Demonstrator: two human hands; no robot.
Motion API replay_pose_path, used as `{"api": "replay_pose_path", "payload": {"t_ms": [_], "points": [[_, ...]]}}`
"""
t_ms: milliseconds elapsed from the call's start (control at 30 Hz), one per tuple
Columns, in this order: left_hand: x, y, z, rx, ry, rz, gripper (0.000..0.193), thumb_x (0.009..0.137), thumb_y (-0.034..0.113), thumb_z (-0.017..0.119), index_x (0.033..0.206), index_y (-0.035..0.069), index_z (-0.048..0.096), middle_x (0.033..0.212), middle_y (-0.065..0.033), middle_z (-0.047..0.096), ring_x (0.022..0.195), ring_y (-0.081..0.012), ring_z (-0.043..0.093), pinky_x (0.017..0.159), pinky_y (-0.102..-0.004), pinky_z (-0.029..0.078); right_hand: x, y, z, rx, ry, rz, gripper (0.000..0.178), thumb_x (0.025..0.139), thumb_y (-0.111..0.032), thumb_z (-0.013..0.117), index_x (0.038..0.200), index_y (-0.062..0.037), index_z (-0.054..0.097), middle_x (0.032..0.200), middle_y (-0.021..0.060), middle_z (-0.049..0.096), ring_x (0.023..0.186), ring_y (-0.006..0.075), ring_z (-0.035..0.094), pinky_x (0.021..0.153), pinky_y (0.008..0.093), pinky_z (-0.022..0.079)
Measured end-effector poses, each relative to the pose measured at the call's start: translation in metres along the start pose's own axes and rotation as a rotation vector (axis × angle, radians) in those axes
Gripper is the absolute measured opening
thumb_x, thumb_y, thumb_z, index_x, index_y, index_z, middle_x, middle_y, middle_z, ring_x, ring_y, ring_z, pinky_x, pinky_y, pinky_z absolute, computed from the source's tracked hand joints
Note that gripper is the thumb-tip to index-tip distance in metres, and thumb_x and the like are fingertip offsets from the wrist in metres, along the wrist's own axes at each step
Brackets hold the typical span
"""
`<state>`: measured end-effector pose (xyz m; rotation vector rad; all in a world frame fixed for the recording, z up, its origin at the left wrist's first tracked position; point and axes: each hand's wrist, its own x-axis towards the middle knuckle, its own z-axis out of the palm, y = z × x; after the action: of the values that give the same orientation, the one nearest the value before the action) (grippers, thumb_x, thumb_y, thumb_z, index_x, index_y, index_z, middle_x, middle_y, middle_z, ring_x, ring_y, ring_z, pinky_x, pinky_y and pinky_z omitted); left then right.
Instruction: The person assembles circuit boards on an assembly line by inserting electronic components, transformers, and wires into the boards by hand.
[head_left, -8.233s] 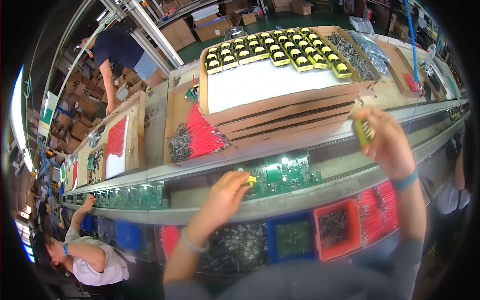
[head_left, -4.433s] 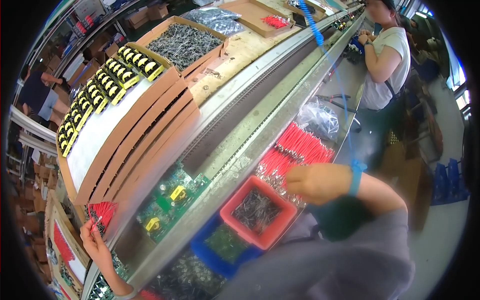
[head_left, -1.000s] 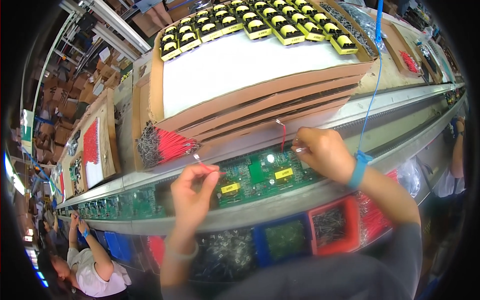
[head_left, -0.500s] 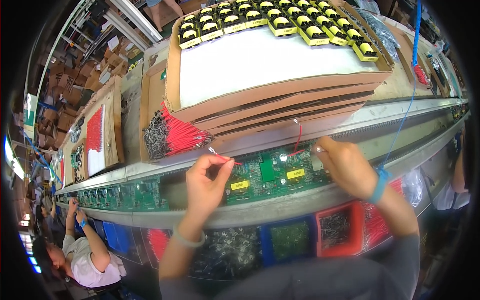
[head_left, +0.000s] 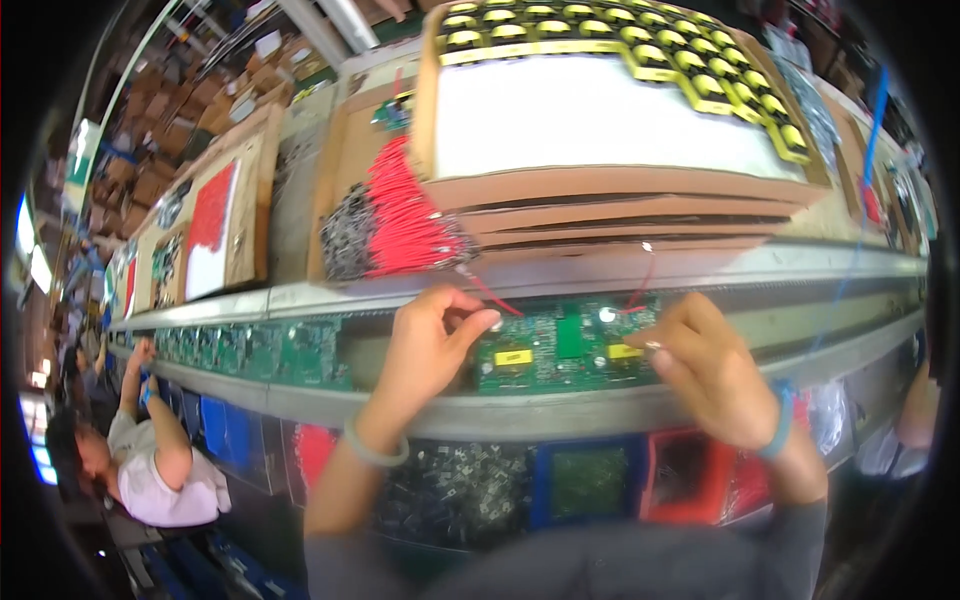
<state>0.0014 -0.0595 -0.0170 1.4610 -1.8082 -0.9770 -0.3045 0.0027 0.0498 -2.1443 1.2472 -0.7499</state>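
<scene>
My left hand [head_left: 430,338] is above the left end of a green circuit board [head_left: 540,372], thumb and forefinger curled together. A red wire [head_left: 492,297] with a metal end slants up from the board right beside these fingertips; whether they hold anything is hidden by blur. Over the board's right side, my right hand [head_left: 708,372] is closed, a small metal terminal [head_left: 653,346] showing at its fingertips. Another red wire [head_left: 643,280] stands up from the board between the hands. The board carries yellow blocks [head_left: 513,357] and a plain green block [head_left: 569,338].
The board lies in a metal conveyor track [head_left: 440,416] with more boards [head_left: 250,352] to the left. Beyond are red wires [head_left: 405,225] and stacked cartons [head_left: 620,195] of yellow-black transformers [head_left: 655,62]. Nearer stand a blue bin [head_left: 540,485] and a red bin [head_left: 655,490]. A co-worker [head_left: 165,470] sits left.
The view has shifted, so the scene sits further right. The left red wire now rises more steeply beside my left fingertips. My right hand has moved nearer me, still with the metal terminal.
</scene>
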Motion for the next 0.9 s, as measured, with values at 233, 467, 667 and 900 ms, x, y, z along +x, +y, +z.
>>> {"api": "replay_pose_path", "payload": {"t_ms": [233,467,667,900], "points": [[-0.014,-0.034,-0.042,0.533,-0.365,0.277,0.012,0.088,0.007,0.067,0.097,0.000,0.071,0.109,-0.0175,0.069,0.095,-0.0347,0.067,0.079,-0.0409,0.056,0.011,-0.016,0.012,0.106,-0.067,0.080,0.029,0.091,0.004,0.062,0.120,0.0002,0.067,0.089,0.0162,0.054,0.079,0.0325,0.056,0.073,0.0382,0.048],[-0.004,-0.044,-0.039,0.873,-0.596,0.428,0.019,0.087,0.007,0.056,0.099,-0.001,0.069,0.119,-0.0194,0.063,0.109,-0.0367,0.064,0.084,-0.0444,0.058,0.022,-0.019,0.024,0.041,-0.029,-0.024,0.020,0.085,0.003,0.072,0.105,0.0009,0.068,0.090,0.0168,0.066,0.081,0.0340,0.065,0.071,0.0392,0.053],[0.004,-0.057,-0.026,0.912,-0.600,0.495,0.015,0.082,0.006,0.060,0.087,-0.002,0.071,0.113,-0.0208,0.065,0.098,-0.0334,0.069,0.079,-0.0429,0.060,0.035,0.001,0.047,-0.049,0.122,-0.057,0.011,0.083,0.000,0.078,0.090,-0.0017,0.069,0.084,0.0120,0.073,0.065,0.0204,0.069,0.059,0.0312,0.054],[0.009,-0.054,-0.030,0.920,-0.601,0.624,0.011,0.079,0.006,0.062,0.085,0.003,0.071,0.095,-0.0130,0.068,0.085,-0.0295,0.071,0.071,-0.0419,0.059,0.052,0.018,0.063,-0.118,0.158,-0.110,0.014,0.082,-0.005,0.080,0.088,-0.0033,0.068,0.077,0.0115,0.072,0.062,0.0223,0.068,0.057,0.0326,0.054]]}}
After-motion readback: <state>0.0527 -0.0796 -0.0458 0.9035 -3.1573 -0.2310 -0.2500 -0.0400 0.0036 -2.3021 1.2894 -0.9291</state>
